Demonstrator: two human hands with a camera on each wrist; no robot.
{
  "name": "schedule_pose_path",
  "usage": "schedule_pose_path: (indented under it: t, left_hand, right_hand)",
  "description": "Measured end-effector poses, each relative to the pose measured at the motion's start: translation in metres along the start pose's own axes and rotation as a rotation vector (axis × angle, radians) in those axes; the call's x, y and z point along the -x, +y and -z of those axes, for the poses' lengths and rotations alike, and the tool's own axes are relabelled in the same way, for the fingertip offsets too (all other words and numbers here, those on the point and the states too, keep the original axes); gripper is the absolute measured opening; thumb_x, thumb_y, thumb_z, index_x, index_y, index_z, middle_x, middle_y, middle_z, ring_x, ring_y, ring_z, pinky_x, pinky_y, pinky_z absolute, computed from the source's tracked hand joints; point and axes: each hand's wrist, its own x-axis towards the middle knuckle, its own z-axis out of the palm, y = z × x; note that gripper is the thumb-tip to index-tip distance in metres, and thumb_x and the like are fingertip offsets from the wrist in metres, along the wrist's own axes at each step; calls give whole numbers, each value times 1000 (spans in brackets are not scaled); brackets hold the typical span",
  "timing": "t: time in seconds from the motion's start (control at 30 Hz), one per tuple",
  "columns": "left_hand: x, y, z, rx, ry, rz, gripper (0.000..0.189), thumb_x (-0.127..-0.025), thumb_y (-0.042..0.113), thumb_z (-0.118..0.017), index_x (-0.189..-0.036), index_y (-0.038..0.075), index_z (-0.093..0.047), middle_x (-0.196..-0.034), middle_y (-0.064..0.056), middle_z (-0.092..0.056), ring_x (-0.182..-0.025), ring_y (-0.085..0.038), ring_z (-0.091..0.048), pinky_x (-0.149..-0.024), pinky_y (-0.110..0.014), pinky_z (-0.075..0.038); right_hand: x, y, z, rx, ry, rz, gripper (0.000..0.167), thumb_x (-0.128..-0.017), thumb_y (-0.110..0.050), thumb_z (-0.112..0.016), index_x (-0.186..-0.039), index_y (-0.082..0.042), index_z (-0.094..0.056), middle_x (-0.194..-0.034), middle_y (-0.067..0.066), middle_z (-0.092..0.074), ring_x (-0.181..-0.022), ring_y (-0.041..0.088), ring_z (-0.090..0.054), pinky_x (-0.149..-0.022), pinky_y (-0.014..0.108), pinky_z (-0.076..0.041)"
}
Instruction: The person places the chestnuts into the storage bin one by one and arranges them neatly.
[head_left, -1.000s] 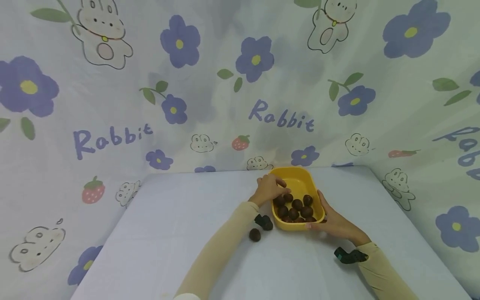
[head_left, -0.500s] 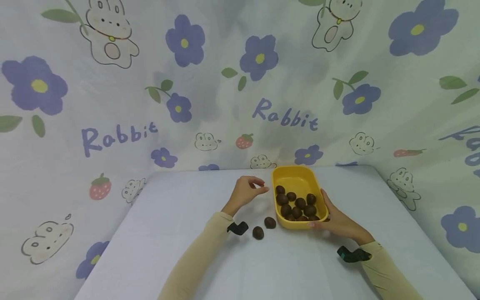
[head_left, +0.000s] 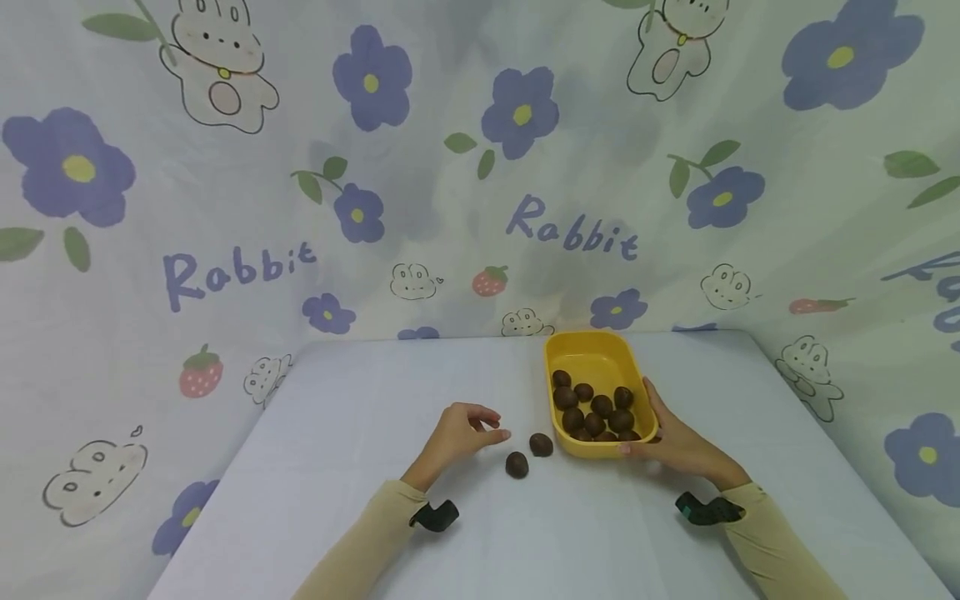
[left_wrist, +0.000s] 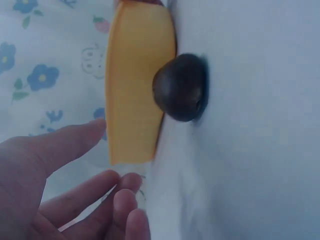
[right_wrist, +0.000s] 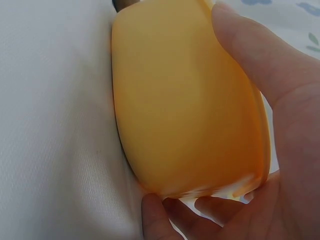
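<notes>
A yellow plastic box stands at the back of the white table, with several dark brown chestnuts gathered mostly in its near half. My right hand grips the box's near right corner, the thumb on the front wall and the fingers along the right side; in the right wrist view the thumb lies up at the rim. Two loose chestnuts lie left of the box, one chestnut close to its wall and another chestnut nearer. Just left of them, my left hand hovers with nothing held, thumb and fingers apart.
A white cloth covers the table. Behind it and at both sides hangs a curtain printed with rabbits and purple flowers. Dark cameras are strapped on both wrists, the left camera low over the cloth.
My left hand has come out of the box with nothing in it, moving left and then down toward the loose chestnuts. My right hand keeps its hold on the box.
</notes>
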Motion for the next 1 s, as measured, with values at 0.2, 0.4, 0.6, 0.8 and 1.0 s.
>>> schedule_pose_path:
  t: [0.2,0.4,0.6,0.8,1.0]
  left_hand:
    - [14,1,-7,5,-75,10,41,-81,30,-87,-110,2,-78,-102,-9,-78,-77,-11,-61,-62,-23,-50]
    - [21,3,-13,-5,-86,7,44,-78,28,-90,-109,0,-77,-100,-10,-78,-75,-9,-61,-61,-22,-50]
    - [26,2,-20,-32,-79,-9,44,-75,28,-92,-108,1,-78,-96,-7,-77,-72,-7,-59,-61,-20,-48]
    - [30,0,-22,-91,-70,-15,45,-75,29,-92,-108,2,-78,-97,-6,-77,-73,-7,-58,-63,-20,-48]
    - [31,2,-24,-109,-78,-29,45,-77,28,-92,-109,1,-77,-99,-7,-76,-75,-7,-59,-65,-20,-49]
  right_hand:
    - [0,-1,0,-3,-2,1,132,-86,-48,-79,-163,-16,22,-172,25,10,-156,58,-2,-114,80,-13]
    - [0,0,0,-22,-12,11,131,-86,-46,-80,-163,-17,22,-173,25,9,-156,57,-3,-115,79,-14]
    - [-1,0,1,-19,-9,7,131,-85,-47,-80,-163,-16,22,-173,25,8,-156,57,-4,-115,78,-17]
    - [-1,-1,-1,-23,-18,1,131,-86,-48,-79,-163,-16,22,-173,25,10,-156,57,-2,-115,79,-14]
    - [-1,-1,0,-24,-13,14,131,-86,-46,-79,-163,-15,22,-172,25,11,-156,56,-1,-116,79,-12]
